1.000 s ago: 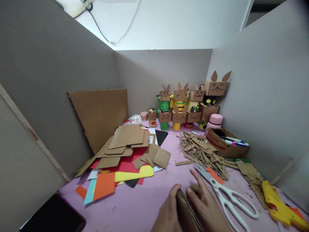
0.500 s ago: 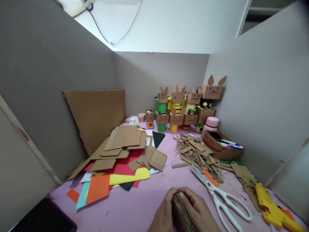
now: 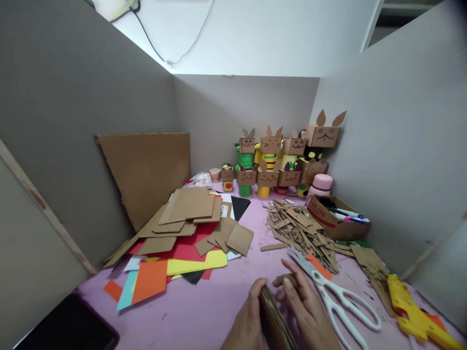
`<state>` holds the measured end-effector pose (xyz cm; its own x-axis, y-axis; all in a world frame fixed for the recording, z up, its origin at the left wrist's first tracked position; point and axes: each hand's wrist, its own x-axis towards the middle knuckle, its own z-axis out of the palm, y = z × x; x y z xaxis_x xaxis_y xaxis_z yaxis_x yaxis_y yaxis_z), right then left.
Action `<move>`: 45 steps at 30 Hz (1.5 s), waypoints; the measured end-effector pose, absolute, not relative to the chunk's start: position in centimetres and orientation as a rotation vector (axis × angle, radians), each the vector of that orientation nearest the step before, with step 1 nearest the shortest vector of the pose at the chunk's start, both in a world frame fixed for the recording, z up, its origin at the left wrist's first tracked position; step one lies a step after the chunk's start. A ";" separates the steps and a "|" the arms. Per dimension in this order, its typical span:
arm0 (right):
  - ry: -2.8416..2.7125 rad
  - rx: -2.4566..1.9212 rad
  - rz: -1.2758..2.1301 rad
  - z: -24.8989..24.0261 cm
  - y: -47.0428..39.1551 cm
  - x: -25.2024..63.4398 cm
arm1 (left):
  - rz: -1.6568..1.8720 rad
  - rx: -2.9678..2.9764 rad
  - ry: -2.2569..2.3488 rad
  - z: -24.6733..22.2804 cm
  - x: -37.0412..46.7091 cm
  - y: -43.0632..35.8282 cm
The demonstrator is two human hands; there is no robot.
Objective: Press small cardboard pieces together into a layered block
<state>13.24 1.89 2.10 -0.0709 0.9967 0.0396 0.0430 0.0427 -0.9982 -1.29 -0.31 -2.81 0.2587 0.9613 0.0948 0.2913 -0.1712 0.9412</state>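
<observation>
My left hand [image 3: 248, 313] is closed around a stack of cardboard pieces [image 3: 275, 318], held on edge near the front of the table. Just right of the stack is my right hand [image 3: 304, 304], its thumb and fingers pinching a small brown cardboard piece [image 3: 285, 279]. The lower part of the stack runs out of view. White-handled scissors [image 3: 328, 291] lie to the right of my right hand, blades pointing away.
Cardboard sheets [image 3: 189, 206] lie over coloured paper [image 3: 149, 282] at left. Cardboard scraps [image 3: 295, 223] are heaped at right, beside a box of pens [image 3: 339, 228]. A yellow glue gun [image 3: 412, 311] and a dark phone-like slab [image 3: 69, 325] flank the front. Cardboard animal figures [image 3: 268, 177] stand behind.
My right hand has come away from the stack to the right and now has a small cardboard piece in its fingers. My left hand keeps hold of the stack.
</observation>
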 end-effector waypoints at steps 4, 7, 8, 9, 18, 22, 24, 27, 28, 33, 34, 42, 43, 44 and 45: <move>-1.221 -0.993 1.505 1.6 1.8 13.0 | 0.994 1.667 1.067 -2.0 -1.2 -0.4; -1.148 -0.913 1.652 0.8 2.0 12.8 | 1.015 1.691 1.064 -1.7 -1.3 -0.6; -1.131 -0.897 1.696 0.5 2.0 12.7 | 1.020 1.683 1.084 -1.6 -1.3 -0.7; -1.116 -0.883 1.735 0.4 2.1 12.7 | 1.024 1.675 1.108 -1.6 -1.3 -0.8; -1.174 -0.895 1.808 1.8 1.8 13.0 | 0.919 1.571 1.276 -1.8 -0.9 -1.0; -1.184 -0.916 1.805 2.5 1.5 12.9 | 0.916 1.630 1.275 -0.8 -0.7 -0.9; -1.172 -0.930 1.785 2.5 1.4 12.9 | 0.957 1.620 1.275 0.3 -0.5 -1.1; -1.213 -0.948 1.747 2.3 1.4 13.0 | 0.994 1.622 1.240 2.0 -0.3 -1.4; -1.227 -0.943 1.739 2.1 1.5 13.2 | 0.988 1.630 1.218 2.5 -0.2 -1.4; -1.227 -0.874 1.666 1.7 2.3 14.2 | 0.900 1.584 1.233 4.4 -0.1 -1.5; -1.241 -0.862 1.637 1.7 2.3 14.3 | 0.886 1.564 1.240 4.5 -0.1 -1.5; -1.380 -0.838 1.847 1.7 1.6 13.7 | 0.831 1.586 1.241 3.4 -0.7 -1.3; -1.401 -0.844 1.796 1.7 1.6 13.8 | 0.831 1.592 1.233 3.1 -0.7 -1.2; -1.433 -0.850 1.739 1.7 1.6 13.8 | 0.839 1.604 1.231 2.9 -0.7 -1.2; -1.484 -0.852 1.675 1.8 1.7 13.9 | 0.857 1.619 1.240 2.6 -0.6 -1.2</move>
